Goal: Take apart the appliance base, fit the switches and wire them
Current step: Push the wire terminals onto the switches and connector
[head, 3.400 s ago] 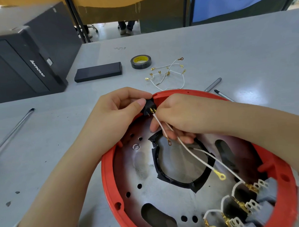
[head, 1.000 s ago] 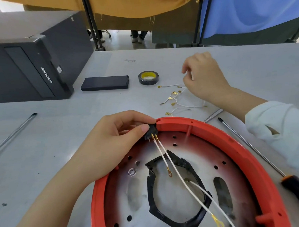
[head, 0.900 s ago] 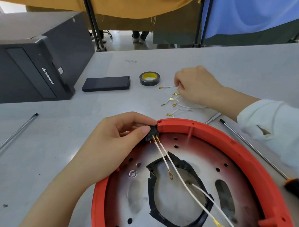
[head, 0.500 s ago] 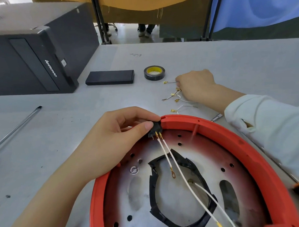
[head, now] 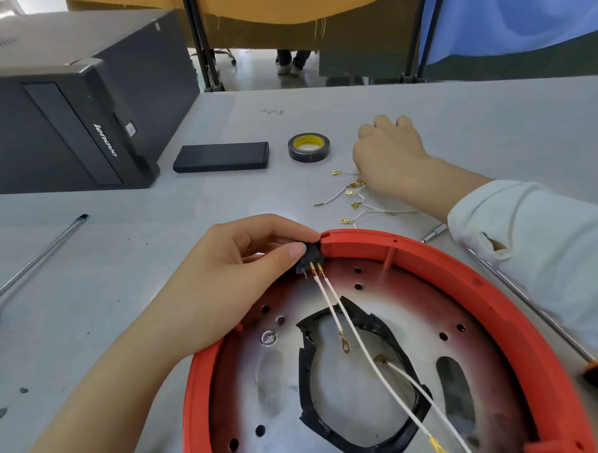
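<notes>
Left hand (head: 231,280) pinches the black switch (head: 311,256) at the red base (head: 464,280) rim; right hand (head: 387,154), fingers curled, grip indiscernible, rests on loose wires (head: 358,203) beside the tape roll (head: 309,147) — computer case (head: 63,127) reads "lenovo"

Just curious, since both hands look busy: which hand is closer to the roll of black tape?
The right hand: it lies just beside the tape roll, over loose wires. The left hand pinches the black switch, nearer the person.

Bare table (head: 128,268) lies open left of the left hand (head: 231,280); between the hands loose wires (head: 358,203) clutter the path, tape roll (head: 309,147) just left of the right hand (head: 389,157)
</notes>
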A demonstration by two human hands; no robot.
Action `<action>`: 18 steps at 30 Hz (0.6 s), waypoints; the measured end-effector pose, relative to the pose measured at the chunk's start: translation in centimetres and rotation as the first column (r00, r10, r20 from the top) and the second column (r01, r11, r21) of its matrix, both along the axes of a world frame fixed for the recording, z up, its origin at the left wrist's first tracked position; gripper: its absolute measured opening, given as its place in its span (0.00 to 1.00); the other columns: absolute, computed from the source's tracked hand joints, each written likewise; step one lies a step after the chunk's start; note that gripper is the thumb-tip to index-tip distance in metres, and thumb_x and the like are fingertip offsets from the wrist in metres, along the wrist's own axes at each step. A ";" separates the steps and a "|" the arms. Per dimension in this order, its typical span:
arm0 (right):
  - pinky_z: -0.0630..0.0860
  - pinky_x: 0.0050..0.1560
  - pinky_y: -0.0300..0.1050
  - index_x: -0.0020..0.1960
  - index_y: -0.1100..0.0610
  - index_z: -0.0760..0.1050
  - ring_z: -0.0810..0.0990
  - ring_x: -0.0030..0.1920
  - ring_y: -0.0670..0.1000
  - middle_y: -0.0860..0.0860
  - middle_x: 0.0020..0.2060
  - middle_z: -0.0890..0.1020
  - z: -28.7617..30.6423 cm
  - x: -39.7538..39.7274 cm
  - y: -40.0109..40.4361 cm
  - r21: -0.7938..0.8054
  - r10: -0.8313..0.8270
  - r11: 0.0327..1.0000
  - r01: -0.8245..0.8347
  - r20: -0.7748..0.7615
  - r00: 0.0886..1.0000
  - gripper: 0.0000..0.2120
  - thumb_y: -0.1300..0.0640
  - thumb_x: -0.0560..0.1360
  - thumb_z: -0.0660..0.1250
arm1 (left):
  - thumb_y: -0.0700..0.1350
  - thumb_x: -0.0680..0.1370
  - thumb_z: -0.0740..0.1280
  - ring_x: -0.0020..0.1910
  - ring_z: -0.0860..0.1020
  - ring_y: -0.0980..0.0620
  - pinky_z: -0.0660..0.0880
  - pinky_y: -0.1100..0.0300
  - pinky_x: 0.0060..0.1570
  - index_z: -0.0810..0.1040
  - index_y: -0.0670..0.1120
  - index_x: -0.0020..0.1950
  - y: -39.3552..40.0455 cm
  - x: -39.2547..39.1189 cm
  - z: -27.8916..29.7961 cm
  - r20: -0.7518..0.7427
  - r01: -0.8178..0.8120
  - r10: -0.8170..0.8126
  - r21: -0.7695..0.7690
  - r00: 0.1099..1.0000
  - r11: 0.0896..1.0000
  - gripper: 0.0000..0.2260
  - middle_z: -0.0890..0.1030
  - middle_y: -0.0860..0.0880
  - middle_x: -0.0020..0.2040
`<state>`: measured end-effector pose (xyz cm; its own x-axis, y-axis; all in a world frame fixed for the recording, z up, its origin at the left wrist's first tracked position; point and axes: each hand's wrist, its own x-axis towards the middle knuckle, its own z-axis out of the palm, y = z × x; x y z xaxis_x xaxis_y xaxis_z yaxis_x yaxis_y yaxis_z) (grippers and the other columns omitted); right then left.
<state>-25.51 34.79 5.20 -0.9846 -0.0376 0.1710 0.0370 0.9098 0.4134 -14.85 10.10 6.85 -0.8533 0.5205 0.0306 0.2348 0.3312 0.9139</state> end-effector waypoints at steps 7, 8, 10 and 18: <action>0.63 0.51 0.50 0.51 0.56 0.78 0.73 0.52 0.56 0.53 0.49 0.75 -0.3 0.8 0.1 -0.229 0.071 0.968 -0.105 -0.150 0.986 0.08 0.57 0.75 0.62 | 0.46 0.77 0.66 0.50 0.82 0.52 0.74 0.48 0.61 0.83 0.60 0.48 0.1 0.1 0.0 -0.016 -0.005 0.005 0.002 1.000 1.000 0.09 0.85 0.55 0.46; 0.63 0.52 0.51 0.50 0.55 0.77 0.74 0.52 0.55 0.52 0.49 0.76 -0.4 1.2 0.2 -0.320 0.080 0.937 -0.141 -0.197 0.977 0.07 0.56 0.75 0.62 | 0.45 0.78 0.66 0.50 0.82 0.54 0.75 0.50 0.61 0.83 0.60 0.48 0.1 0.1 -0.1 -0.022 -0.007 0.007 0.003 1.000 1.000 0.10 0.85 0.55 0.46; 0.62 0.54 0.51 0.47 0.51 0.75 0.76 0.48 0.53 0.48 0.47 0.79 -0.3 1.9 0.2 -0.431 0.104 0.882 -0.193 -0.222 0.969 0.04 0.54 0.74 0.62 | 0.45 0.78 0.66 0.49 0.82 0.57 0.75 0.53 0.60 0.83 0.59 0.48 0.0 0.1 -0.1 -0.030 -0.014 0.014 0.006 0.999 1.000 0.10 0.85 0.56 0.46; 0.67 0.58 0.43 0.44 0.48 0.75 0.78 0.47 0.43 0.42 0.42 0.81 1.8 5.0 0.2 -0.789 0.074 0.549 -0.275 -0.282 0.957 0.02 0.54 0.74 0.67 | 0.41 0.79 0.66 0.47 0.83 0.58 0.77 0.65 0.52 0.84 0.56 0.48 0.2 0.0 -0.3 -0.038 -0.017 0.018 0.028 0.999 0.999 0.11 0.86 0.55 0.45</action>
<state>-20.50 34.94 6.96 -0.9150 0.0489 0.4006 -0.1751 0.8462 -0.5033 -14.85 10.29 6.54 -0.8604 0.5037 0.0777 0.2642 0.3106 0.9131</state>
